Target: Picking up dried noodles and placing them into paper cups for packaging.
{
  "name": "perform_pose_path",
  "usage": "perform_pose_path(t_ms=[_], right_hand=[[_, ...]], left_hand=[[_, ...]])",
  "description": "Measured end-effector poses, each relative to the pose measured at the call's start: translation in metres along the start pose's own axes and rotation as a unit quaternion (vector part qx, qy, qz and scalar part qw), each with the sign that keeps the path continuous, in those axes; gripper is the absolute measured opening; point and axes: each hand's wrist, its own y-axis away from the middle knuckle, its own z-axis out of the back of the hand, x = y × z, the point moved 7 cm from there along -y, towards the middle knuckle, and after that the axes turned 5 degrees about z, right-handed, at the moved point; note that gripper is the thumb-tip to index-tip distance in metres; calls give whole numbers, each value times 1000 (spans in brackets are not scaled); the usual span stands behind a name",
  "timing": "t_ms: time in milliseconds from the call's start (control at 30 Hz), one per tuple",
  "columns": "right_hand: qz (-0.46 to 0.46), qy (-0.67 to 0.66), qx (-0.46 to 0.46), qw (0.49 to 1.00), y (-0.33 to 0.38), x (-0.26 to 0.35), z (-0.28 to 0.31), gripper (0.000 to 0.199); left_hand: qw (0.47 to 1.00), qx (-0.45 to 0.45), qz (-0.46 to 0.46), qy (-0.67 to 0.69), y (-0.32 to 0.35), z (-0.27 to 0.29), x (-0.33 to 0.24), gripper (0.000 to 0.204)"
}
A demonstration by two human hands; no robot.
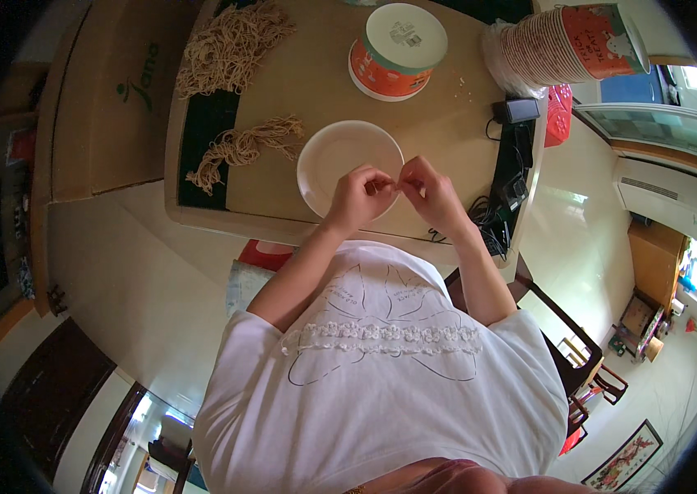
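Observation:
My left hand is above the near right part of a round white plate, fingers curled in a pinch. Close beside it, at the plate's right edge, my right hand is pinched too, its fingertips meeting those of the left. Whatever is between the fingertips is too small to make out. Beyond the plate an orange paper tub with a pale base stands upside down. A tied bundle of beige string lies left of the plate, and a larger tangled heap of string lies behind it.
A long stack of nested paper tubs in clear plastic lies at the far right. Black power adapters and coiled cables line the table's right side. A large cardboard box stands at the left, and a dark chair at the near right.

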Motion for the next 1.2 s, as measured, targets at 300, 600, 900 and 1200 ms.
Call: perform_pose_path(t_ms=[300,600,900,1200], right_hand=[[13,-18,-42,999,8,-4,0,11],[7,-27,-22,999,8,12,3,14],[17,32,-28,999,6,19,6,10],[11,-2,-37,999,3,10,7,8]], left_hand=[[876,154,283,358,5,-24,40,12],[838,173,316,409,7,-26,34,14],[834,163,337,406,9,-25,38,14],[888,131,297,327,5,-27,44,17]])
